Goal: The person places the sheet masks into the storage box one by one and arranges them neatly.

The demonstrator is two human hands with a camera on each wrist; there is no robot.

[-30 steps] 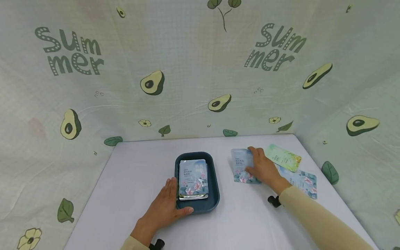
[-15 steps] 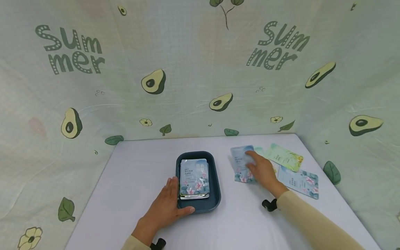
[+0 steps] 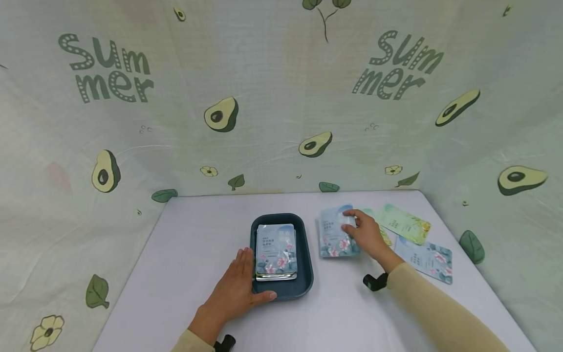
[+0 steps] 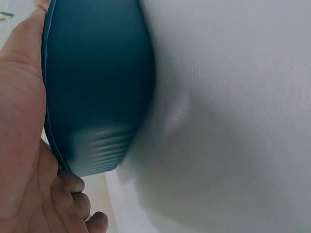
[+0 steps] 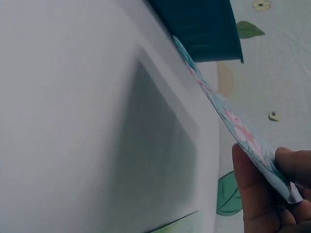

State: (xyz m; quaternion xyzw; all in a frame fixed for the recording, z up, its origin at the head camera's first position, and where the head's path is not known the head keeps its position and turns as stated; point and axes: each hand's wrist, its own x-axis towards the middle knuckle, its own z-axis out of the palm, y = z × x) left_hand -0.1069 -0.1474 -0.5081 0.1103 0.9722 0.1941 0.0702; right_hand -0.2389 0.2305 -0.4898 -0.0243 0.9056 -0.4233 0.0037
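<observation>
My right hand [image 3: 368, 236] pinches one edge of a pale blue sheet-mask packet [image 3: 336, 232] printed with pink flowers. The right wrist view shows this packet [image 5: 233, 121] between thumb and fingers, raised off the table with its shadow below. My left hand [image 3: 233, 283] lies with straight fingers along the left side of a dark blue tray [image 3: 303, 274], thumb at its near rim. Inside the tray is a stack of similar packets [image 3: 276, 249], a blue flowered one on top. The left wrist view shows the hand against the tray's outer wall [image 4: 97, 73].
Right of the held packet, a green packet [image 3: 406, 224] and another blue packet [image 3: 424, 259] lie on the white table [image 3: 198, 230]. Part of a further green packet [image 3: 386, 238] shows behind my right hand. A printed curtain [image 3: 264, 73] stands behind and beside the table.
My right hand has lifted the blue packet and moved it a little left, uncovering part of a green packet behind it. My left hand stays at the tray.
</observation>
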